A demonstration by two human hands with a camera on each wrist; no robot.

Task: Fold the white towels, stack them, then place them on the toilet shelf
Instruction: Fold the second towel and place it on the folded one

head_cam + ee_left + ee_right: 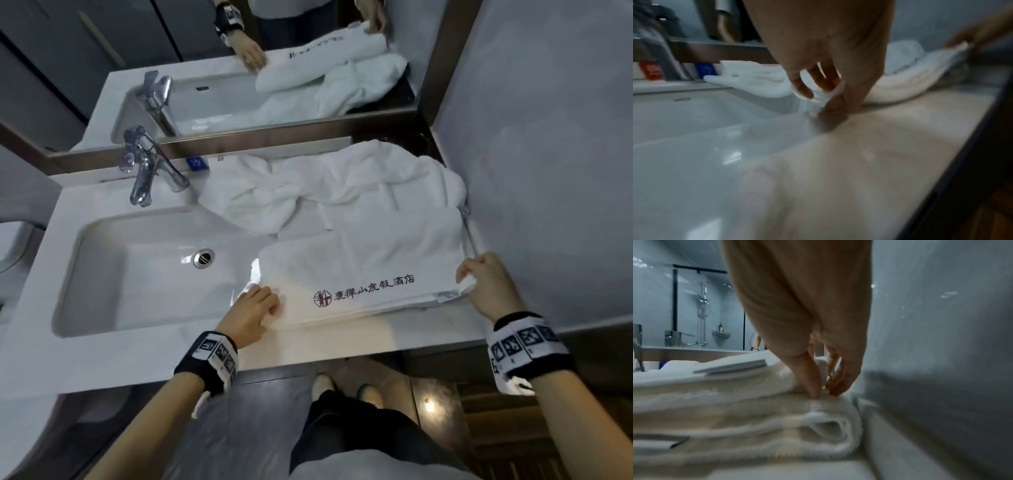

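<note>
A white towel with dark red printed characters [363, 270] lies folded lengthwise on the counter to the right of the basin. My left hand [255, 313] pinches its near left corner at the basin's edge; the left wrist view shows the fingers curled round white cloth [818, 92]. My right hand [479, 281] pinches the near right corner next to the wall, thumb and fingers closed on the top layers of the towel [777, 402]. A second white towel [325, 188] lies crumpled behind the first, against the mirror ledge.
The white basin [137, 274] with a chrome tap [147, 171] takes up the counter's left side. A mirror [239, 68] runs along the back and a grey wall [548, 171] closes the right. The counter's front edge [308, 359] is close to my wrists.
</note>
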